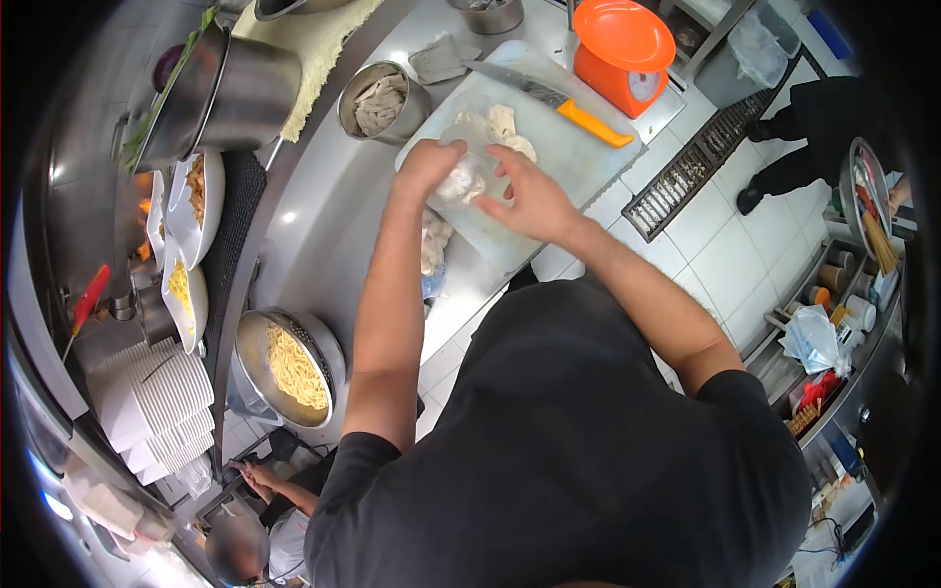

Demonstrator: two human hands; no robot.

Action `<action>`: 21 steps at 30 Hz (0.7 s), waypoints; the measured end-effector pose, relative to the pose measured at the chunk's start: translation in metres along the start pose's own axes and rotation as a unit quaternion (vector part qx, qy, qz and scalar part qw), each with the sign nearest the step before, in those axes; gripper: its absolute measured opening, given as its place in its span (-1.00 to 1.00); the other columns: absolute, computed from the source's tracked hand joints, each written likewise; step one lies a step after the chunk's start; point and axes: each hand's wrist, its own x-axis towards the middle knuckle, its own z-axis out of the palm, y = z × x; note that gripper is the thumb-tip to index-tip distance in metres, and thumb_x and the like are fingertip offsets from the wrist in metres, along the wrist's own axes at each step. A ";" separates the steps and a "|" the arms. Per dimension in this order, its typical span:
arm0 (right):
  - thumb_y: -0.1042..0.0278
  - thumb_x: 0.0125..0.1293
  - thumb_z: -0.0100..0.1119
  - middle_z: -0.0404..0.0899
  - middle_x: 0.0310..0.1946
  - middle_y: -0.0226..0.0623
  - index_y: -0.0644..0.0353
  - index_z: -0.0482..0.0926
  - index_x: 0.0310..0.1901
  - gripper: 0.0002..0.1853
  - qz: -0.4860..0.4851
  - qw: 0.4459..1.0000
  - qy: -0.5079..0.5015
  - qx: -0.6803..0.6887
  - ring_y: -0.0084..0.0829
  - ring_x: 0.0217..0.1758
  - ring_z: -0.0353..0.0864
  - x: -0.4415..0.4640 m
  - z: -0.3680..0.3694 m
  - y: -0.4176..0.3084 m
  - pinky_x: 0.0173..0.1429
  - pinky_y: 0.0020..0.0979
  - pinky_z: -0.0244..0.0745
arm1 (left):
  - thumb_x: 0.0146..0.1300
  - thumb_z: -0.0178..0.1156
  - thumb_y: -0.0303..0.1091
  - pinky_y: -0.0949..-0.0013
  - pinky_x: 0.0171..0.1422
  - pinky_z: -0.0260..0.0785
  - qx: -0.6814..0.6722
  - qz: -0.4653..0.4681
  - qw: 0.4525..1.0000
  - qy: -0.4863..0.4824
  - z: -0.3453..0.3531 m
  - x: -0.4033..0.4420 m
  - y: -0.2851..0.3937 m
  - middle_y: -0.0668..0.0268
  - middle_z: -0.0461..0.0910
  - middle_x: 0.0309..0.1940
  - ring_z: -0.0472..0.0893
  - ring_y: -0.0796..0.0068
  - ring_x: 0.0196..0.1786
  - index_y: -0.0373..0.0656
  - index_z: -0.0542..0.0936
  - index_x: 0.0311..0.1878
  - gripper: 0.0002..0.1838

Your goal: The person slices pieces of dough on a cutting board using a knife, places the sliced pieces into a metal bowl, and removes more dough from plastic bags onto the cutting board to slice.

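Note:
My left hand [429,169] is closed on the edge of a clear plastic bag [461,183] with whitish contents, over a pale cutting board [578,167]. Beside the bag is my right hand [529,196], its thumb and fingers spread apart and the thumb tip close to the plastic. Pale lumps of food [502,123], perhaps raw meat, lie on the board just beyond my hands. A knife with a yellow handle [596,123] rests across the far side. Left of the board stands a metal pot [407,118] with pale strips in it. Another bag of pale food [432,245] sits below my left hand.
An orange kitchen scale [621,49] stands behind the board. To the left are a colander of noodles [297,367], white dishes [201,220] of food and stacked white containers [147,402]. One person [284,529] is at lower left, another [814,137] at right by a floor drain [701,162].

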 end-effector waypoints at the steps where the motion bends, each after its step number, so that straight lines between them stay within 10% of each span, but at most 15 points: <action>1: -0.04 0.40 0.47 0.66 0.17 0.23 0.26 0.34 0.54 -0.15 -0.031 0.999 0.017 -0.007 0.17 0.13 0.77 0.002 0.006 -0.005 0.19 0.02 0.68 | 0.36 0.32 0.16 0.12 0.18 0.59 -0.041 0.004 0.999 -0.028 0.001 0.000 0.000 0.00 0.82 0.06 0.80 0.11 0.09 -0.38 0.77 0.12 -0.33; 8: 0.01 0.40 0.49 0.78 -0.10 0.10 0.28 0.57 0.17 -0.46 0.021 0.999 0.038 -0.005 0.10 -0.05 0.81 0.065 0.018 0.022 0.03 0.00 0.68 | 0.38 0.43 0.18 0.27 0.31 0.47 -0.303 0.031 0.952 -0.043 0.004 -0.001 -0.004 0.11 0.74 0.13 0.69 0.32 0.09 -0.26 0.66 0.39 -0.24; 14: 0.07 0.46 0.42 0.80 -0.25 0.02 0.27 0.65 -0.08 -0.63 0.027 0.996 0.068 -0.057 0.09 -0.12 0.81 0.092 0.016 0.035 -0.01 -0.03 0.68 | 0.26 0.66 -0.19 0.23 0.26 0.59 -0.226 0.128 0.963 0.072 0.044 -0.038 -0.037 0.22 0.75 0.19 0.71 0.43 0.12 -0.29 0.26 0.71 0.07; 21: -0.08 0.50 0.35 0.81 -0.22 0.03 0.23 0.68 0.11 -0.52 0.038 0.997 0.017 -0.064 0.03 -0.09 0.84 0.084 0.000 -0.015 -0.01 -0.06 0.70 | 0.32 0.58 -0.32 0.42 -0.17 0.58 -0.164 0.141 0.960 0.180 0.032 -0.056 -0.036 0.33 0.81 -0.28 0.68 0.62 -0.33 -0.22 0.75 0.28 -0.52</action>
